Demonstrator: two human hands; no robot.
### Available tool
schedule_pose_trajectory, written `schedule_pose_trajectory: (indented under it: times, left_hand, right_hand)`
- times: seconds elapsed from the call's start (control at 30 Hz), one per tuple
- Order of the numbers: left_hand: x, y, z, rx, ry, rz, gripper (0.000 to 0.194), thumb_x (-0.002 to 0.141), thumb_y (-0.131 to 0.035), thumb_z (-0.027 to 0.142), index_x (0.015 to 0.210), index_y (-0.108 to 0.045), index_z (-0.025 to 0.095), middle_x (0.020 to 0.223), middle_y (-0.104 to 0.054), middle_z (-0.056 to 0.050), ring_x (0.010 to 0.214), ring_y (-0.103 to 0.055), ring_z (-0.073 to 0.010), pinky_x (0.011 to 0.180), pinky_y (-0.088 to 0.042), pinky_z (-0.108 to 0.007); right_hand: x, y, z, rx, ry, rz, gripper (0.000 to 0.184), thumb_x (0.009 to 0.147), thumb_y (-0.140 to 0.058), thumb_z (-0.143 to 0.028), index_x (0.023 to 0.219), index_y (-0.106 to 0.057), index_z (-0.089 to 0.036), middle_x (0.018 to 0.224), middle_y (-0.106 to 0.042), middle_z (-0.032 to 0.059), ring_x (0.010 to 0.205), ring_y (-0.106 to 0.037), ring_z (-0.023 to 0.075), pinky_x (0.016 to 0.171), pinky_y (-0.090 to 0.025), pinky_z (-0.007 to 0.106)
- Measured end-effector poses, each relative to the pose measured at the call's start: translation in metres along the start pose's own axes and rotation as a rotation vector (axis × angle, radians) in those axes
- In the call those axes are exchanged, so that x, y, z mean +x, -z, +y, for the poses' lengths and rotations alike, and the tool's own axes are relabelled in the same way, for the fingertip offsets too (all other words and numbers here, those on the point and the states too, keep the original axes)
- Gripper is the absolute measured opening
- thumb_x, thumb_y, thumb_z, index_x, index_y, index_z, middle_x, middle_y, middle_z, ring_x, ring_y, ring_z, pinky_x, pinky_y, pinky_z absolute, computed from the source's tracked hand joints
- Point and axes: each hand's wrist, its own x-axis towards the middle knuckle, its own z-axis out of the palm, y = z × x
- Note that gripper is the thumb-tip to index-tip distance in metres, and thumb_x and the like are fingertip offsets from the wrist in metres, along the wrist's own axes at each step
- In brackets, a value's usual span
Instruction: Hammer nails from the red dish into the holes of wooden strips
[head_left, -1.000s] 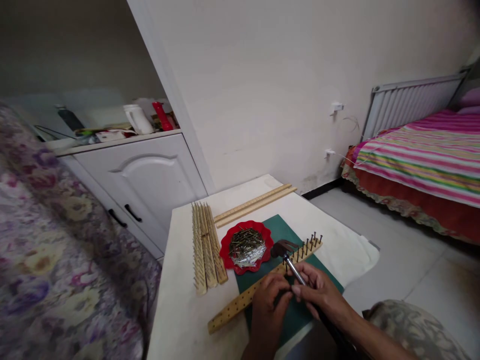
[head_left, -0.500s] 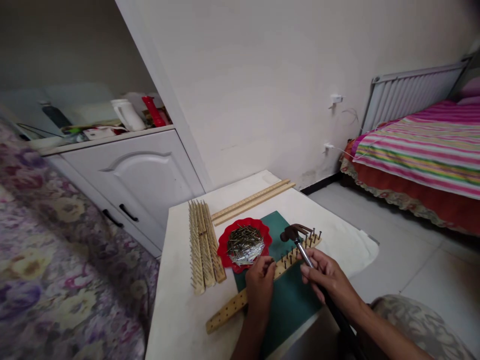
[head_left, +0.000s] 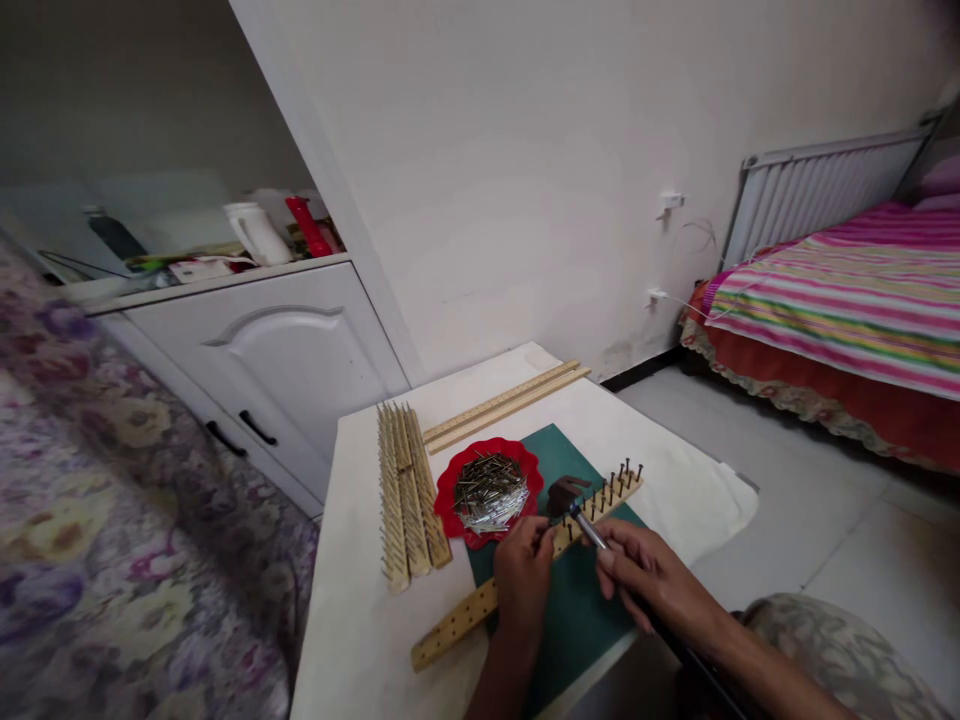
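A long wooden strip (head_left: 457, 626) with a row of holes lies across a green mat (head_left: 581, 615); several dark nails (head_left: 616, 482) stand in its far end. My left hand (head_left: 523, 577) rests on the strip, fingers pinched near the hammer head, likely on a small nail. My right hand (head_left: 645, 577) is closed round the handle of a small hammer (head_left: 568, 497), whose head sits low over the strip next to my left fingertips.
A red dish (head_left: 486, 492) heaped with nails lies left of the hammer. Strips bristling with nails (head_left: 405, 495) lie at the left, plain wooden strips (head_left: 506, 404) at the back. A white cabinet (head_left: 277, 350), a striped bed (head_left: 840, 300) and a floral cover (head_left: 97, 520) surround the table.
The hammer head rose half a second ago and has now come down onto the strip beside my left fingers. My left hand stayed on the strip.
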Motion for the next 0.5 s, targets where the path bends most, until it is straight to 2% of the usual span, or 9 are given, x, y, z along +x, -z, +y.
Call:
schedule_pose_trajectory:
  times: [0.3, 0.5]
  left_hand:
    - [0.0002, 0.0002, 0.0000, 0.004, 0.016, -0.026, 0.017, 0.081, -0.049, 0.027, 0.073, -0.062, 0.019, 0.069, -0.063, 0.000, 0.064, -0.056, -0.0140, 0.060, -0.039, -0.023]
    - [-0.0013, 0.0002, 0.0015, -0.011, 0.015, -0.013, 0.016, 0.080, -0.048, 0.023, 0.076, -0.063, 0.019, 0.072, -0.065, -0.001, 0.068, -0.058, -0.0147, 0.062, -0.040, -0.023]
  right_hand:
    - [-0.0028, -0.0052, 0.0006, -0.164, -0.004, -0.023, 0.027, 0.089, -0.045, -0.041, 0.102, -0.053, -0.019, 0.059, -0.056, -0.0071, 0.028, -0.039, 0.0028, 0.029, -0.022, 0.014]
    - [-0.0055, -0.0071, -0.0055, -0.182, 0.011, -0.012, 0.026, 0.090, -0.043, -0.038, 0.106, -0.052, -0.020, 0.060, -0.053, -0.0074, 0.029, -0.038, 0.0030, 0.030, -0.024, 0.014]
